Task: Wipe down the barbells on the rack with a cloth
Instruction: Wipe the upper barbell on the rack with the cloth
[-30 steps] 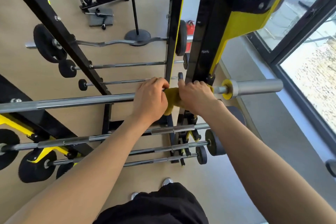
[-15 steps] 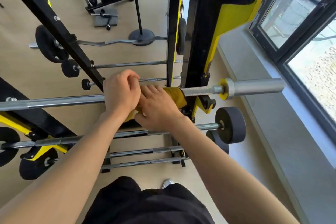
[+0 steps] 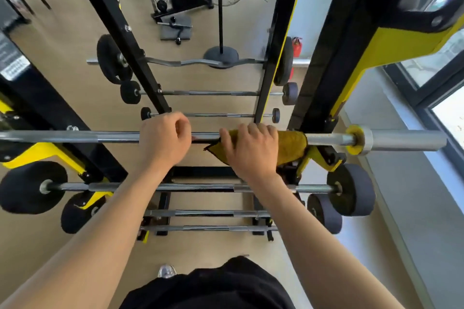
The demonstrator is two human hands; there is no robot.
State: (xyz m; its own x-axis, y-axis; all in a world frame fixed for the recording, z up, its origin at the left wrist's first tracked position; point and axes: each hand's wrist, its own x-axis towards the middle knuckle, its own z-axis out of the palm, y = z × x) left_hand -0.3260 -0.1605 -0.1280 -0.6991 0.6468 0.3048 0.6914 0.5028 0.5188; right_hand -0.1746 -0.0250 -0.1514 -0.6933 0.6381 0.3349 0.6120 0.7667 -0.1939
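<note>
Top bar of the rack (image 3: 313, 78) under the cloth: a yellow cloth (image 3: 292, 143) is shown wrapped round the uppermost barbell (image 3: 75, 137), lying against the yellow hook (image 3: 317, 158) in which the bar is cradled. The cloth is clenched to the shaft by the right hand (image 3: 251, 152), with the fingers curled over the top. The bare steel at 9 o'clock of it is grasped by the left hand (image 3: 164, 139), in which no cloth is held.

In the view from a second ago both hands are bunched on the cloth close by the yellow collar (image 3: 352, 139). Half a second ago they are pressed together further toward 9 o'clock. Now they are parted, a short stretch of shaft is bared between them, and the cloth is drawn out toward 3 o'clock as far as the hook.

The wiping is judged to be left to the right hand alone, the bar being steadied by the left. A return pass over the 3 o'clock end is judged to be in hand. The long run of shaft toward 9 o'clock and the lower barbells (image 3: 195, 187) at 6 o'clock are judged still to be done
</note>
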